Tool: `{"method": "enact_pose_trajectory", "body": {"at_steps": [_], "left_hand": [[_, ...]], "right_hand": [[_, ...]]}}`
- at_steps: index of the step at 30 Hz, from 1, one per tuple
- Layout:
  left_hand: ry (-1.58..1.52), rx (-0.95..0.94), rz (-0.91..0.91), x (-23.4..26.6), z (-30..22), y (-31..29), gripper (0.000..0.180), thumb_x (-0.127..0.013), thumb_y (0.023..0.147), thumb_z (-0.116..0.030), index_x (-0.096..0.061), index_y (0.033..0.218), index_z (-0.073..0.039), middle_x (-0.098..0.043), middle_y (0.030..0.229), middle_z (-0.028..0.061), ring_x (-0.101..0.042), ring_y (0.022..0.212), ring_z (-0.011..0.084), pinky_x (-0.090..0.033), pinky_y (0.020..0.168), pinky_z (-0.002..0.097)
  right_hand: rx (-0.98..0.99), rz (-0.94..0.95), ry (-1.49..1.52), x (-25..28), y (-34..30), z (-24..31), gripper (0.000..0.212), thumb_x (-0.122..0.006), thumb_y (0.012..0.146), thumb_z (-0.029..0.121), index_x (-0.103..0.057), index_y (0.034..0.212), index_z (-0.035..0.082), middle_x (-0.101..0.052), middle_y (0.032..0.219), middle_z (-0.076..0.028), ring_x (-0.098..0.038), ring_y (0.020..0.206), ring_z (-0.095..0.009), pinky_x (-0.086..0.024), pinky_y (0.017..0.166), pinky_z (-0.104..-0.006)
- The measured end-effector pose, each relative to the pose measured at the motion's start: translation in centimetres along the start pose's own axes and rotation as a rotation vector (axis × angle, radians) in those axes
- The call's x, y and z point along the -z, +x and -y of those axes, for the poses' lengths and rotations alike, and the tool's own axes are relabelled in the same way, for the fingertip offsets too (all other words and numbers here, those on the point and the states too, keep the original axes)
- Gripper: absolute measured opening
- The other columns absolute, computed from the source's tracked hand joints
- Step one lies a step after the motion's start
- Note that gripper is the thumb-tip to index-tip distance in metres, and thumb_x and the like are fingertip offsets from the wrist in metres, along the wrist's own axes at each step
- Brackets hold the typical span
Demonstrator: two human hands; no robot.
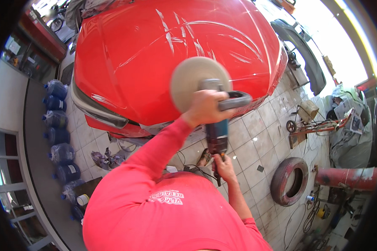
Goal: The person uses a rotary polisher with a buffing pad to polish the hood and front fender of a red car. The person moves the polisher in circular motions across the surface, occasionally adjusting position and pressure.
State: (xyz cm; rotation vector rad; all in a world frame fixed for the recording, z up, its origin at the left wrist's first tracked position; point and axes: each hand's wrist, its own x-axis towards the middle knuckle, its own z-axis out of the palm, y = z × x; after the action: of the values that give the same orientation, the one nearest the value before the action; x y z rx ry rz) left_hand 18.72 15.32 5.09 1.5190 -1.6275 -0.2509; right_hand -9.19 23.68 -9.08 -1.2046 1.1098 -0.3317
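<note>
Both my hands hold a blue and black electric polisher [217, 136] over the front of a red car hood [144, 54]. My left hand [207, 106] is closed around the front of the machine by its black loop handle [237, 100]. Farther back, my right hand [225, 166] grips the rear handle, where the cord begins. The round beige polishing pad [188, 79] lies over the hood and looks smeared, as if spinning. White streaks of compound [197, 46] cross the hood beyond the pad. The pad's contact face is hidden.
Blue water jugs [56, 119] line the left wall. A worn tire [289, 182] lies on the tiled floor at right, near a red cylinder [347, 178]. A dark bumper [305, 54] stands at far right. Crumpled plastic [107, 160] lies below the headlight [100, 111].
</note>
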Motion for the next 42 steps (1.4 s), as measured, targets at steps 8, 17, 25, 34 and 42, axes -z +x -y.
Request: {"method": "enact_pose_trajectory", "body": {"at_steps": [8,17,25,34,42], "left_hand": [[-0.178,0.225,-0.338,12.9,4.1,-14.9,0.025,-0.088,0.08,-0.011,-0.064,0.076,-0.003,-0.059,0.069,0.0083,-0.06,0.062,0.0245,-0.048,0.062,0.039],[-0.08,0.008,-0.183,3.5,-0.1,-10.1,0.025,-0.09,0.078,-0.014,-0.066,0.075,-0.006,-0.057,0.065,0.0082,-0.058,0.059,0.0274,-0.048,0.06,0.0413],[-0.025,-0.186,0.149,-12.9,-4.6,8.4,0.029,-0.091,0.08,-0.032,-0.075,0.082,-0.009,-0.068,0.074,0.0145,-0.069,0.067,0.0321,-0.054,0.064,0.0428],[-0.015,-0.106,0.246,-25.3,-8.5,23.3,0.045,-0.085,0.08,-0.054,-0.08,0.087,-0.009,-0.073,0.079,0.0166,-0.075,0.08,0.0374,-0.058,0.076,0.048],[0.083,-0.168,0.211,-22.7,-8.7,10.2,0.03,-0.092,0.076,-0.035,-0.077,0.08,-0.01,-0.069,0.072,0.0119,-0.072,0.067,0.0304,-0.058,0.066,0.0428]], "right_hand": [[0.151,0.253,-0.452,-9.8,0.8,4.5,0.073,-0.076,0.095,0.066,-0.071,0.129,0.001,-0.078,0.105,-0.026,-0.076,0.104,-0.041,-0.057,0.093,-0.049],[-0.001,0.092,-0.488,-1.7,0.6,0.9,0.066,-0.09,0.079,0.059,-0.081,0.115,0.005,-0.082,0.102,-0.018,-0.079,0.099,-0.036,-0.059,0.093,-0.0459],[-0.153,-0.184,0.034,8.5,2.4,1.1,0.034,-0.089,0.087,0.031,-0.079,0.098,0.001,-0.074,0.08,-0.007,-0.07,0.072,-0.019,-0.057,0.073,-0.0393],[-0.16,-0.241,0.288,22.7,8.0,5.6,0.027,-0.086,0.089,0.023,-0.069,0.081,0.004,-0.061,0.063,-0.003,-0.058,0.05,-0.014,-0.046,0.051,-0.035],[-0.231,-0.053,0.221,17.6,1.7,-1.0,0.025,-0.088,0.087,0.027,-0.074,0.081,0.007,-0.066,0.065,-0.001,-0.058,0.056,-0.012,-0.043,0.055,-0.0325]]}}
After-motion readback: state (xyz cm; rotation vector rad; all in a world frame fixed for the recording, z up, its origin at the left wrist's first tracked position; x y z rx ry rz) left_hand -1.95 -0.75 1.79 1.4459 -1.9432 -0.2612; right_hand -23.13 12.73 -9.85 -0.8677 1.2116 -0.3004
